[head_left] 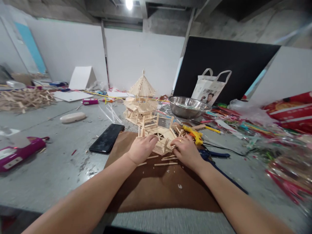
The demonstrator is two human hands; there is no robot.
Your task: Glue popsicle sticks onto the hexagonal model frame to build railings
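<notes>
A small model built of thin wooden sticks (159, 149), with a floor, posts and railings, stands on a brown sheet (156, 191) in front of me. At its left front, my left hand (143, 148) grips the edge with curled fingers; the fingertips are partly hidden. My right hand (187, 151), a ring on one finger, pinches the model's right front side. Loose wooden sticks (166, 164) lie on the sheet between my wrists. Directly behind stands a finished-looking stick pavilion (142, 86) with a pointed roof.
A yellow glue gun (193, 134) and blue-handled pliers (216, 154) lie right of my right hand. Left of the sheet is a black phone (107, 138). A steel bowl (187, 112) and a tote bag (207, 87) stand behind. Sticks (24, 99) are heaped far left.
</notes>
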